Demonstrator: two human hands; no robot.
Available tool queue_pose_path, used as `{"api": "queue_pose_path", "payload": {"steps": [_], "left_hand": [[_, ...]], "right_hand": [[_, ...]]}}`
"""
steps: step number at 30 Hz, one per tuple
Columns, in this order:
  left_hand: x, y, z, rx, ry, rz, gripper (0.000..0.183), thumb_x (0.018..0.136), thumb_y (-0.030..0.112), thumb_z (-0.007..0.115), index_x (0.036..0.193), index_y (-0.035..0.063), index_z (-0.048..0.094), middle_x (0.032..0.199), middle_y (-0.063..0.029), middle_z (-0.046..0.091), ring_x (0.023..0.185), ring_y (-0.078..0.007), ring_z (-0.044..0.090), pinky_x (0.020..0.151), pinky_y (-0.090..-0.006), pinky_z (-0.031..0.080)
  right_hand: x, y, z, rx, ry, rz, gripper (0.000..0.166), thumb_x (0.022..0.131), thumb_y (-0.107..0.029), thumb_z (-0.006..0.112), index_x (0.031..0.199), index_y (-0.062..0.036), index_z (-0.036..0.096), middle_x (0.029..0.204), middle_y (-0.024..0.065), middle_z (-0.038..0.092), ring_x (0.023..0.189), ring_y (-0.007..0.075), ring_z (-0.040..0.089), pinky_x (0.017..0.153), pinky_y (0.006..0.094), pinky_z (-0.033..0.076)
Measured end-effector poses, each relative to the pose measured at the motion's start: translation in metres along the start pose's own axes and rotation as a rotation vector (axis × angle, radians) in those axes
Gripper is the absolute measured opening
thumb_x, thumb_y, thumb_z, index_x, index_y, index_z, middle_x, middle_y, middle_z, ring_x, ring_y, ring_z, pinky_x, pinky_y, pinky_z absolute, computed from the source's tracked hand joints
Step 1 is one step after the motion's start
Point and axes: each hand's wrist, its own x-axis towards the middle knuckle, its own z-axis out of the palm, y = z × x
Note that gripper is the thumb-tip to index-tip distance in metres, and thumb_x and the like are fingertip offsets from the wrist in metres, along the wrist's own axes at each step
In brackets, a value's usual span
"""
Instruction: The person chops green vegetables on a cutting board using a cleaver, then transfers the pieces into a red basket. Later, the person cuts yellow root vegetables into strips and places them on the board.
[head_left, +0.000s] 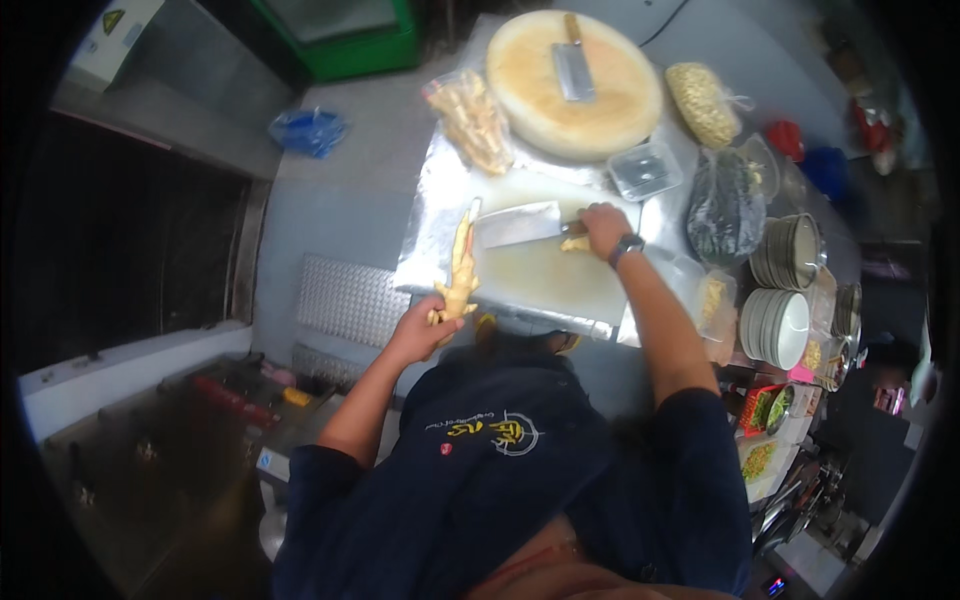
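Note:
My left hand (422, 328) grips the lower end of a long, knobbly yellow root (459, 281), apparently ginger, at the board's near left edge. The root's pale, narrow tip points away from me, close to the cleaver's far blade end. My right hand (604, 229) is closed around the dark handle of a cleaver (519, 224). Its broad blade reaches left over a white cutting board (555, 289). Just below the handle, a small yellow piece (575, 244) rests on the board beside my right fingers.
Behind the board stands a thick round chopping block (525, 90) bearing a second cleaver (574, 71). A bag of pale pieces (472, 120) lies left of it. A clear plastic container (645, 171), a dark filled bag (724, 206) and stacked plates (776, 328) line the right.

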Motion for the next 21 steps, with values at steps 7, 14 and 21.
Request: {"api": "queue_pose_path", "payload": {"steps": [7, 14, 21], "left_hand": [[-0.005, -0.024, -0.003, 0.036, 0.133, -0.027, 0.042, 0.082, 0.033, 0.08, 0.103, 0.0035, 0.059, 0.084, -0.0076, 0.064, 0.075, -0.0131, 0.059, 0.066, -0.0311, 0.049], [0.033, -0.008, 0.007, 0.263, -0.008, -0.093, 0.045, 0.081, 0.033, 0.08, 0.109, 0.0045, 0.059, 0.087, -0.0071, 0.066, 0.07, -0.012, 0.06, 0.06, -0.0263, 0.049], [0.11, 0.044, 0.048, 0.671, -0.236, 0.05, 0.054, 0.079, 0.038, 0.079, 0.116, 0.0059, 0.056, 0.09, -0.0147, 0.068, 0.086, -0.0248, 0.066, 0.077, -0.0392, 0.052]], "right_hand": [[0.005, 0.0, -0.039, -0.063, -0.144, 0.05, 0.021, 0.089, -0.021, 0.058, 0.104, -0.0065, 0.059, 0.105, 0.0179, 0.062, 0.095, 0.0353, 0.066, 0.08, 0.0464, 0.054], [-0.119, -0.036, -0.004, 0.737, 0.282, 0.192, 0.058, 0.099, -0.041, 0.053, 0.144, -0.0056, 0.04, 0.106, 0.0252, 0.068, 0.1, 0.0412, 0.065, 0.088, 0.0437, 0.051], [-0.2, -0.101, -0.01, 1.111, 0.167, 0.545, 0.039, 0.101, -0.022, 0.051, 0.134, -0.0017, 0.046, 0.086, 0.0127, 0.066, 0.07, 0.0216, 0.067, 0.064, 0.0333, 0.052]]}}
